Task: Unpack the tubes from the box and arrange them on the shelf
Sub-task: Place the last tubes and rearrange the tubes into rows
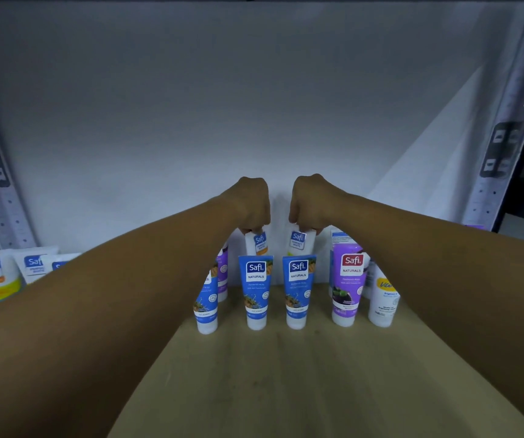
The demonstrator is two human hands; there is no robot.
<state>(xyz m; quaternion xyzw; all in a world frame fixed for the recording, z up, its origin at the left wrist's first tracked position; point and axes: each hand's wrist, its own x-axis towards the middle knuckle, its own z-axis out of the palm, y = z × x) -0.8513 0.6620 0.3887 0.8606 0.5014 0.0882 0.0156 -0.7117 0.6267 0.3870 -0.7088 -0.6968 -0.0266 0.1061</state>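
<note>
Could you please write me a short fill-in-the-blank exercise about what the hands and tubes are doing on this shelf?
1. The left hand and right hand each grip a ____ tube from above.
2. The two blue Safi Naturals tubes in front stand on their ____.
3. The purple Safi Naturals tube stands to the ____ of them.

Missing words: white; caps; right

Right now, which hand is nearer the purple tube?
Right. The right hand holds a white tube just left of the purple tube; the left hand is farther left.
</note>
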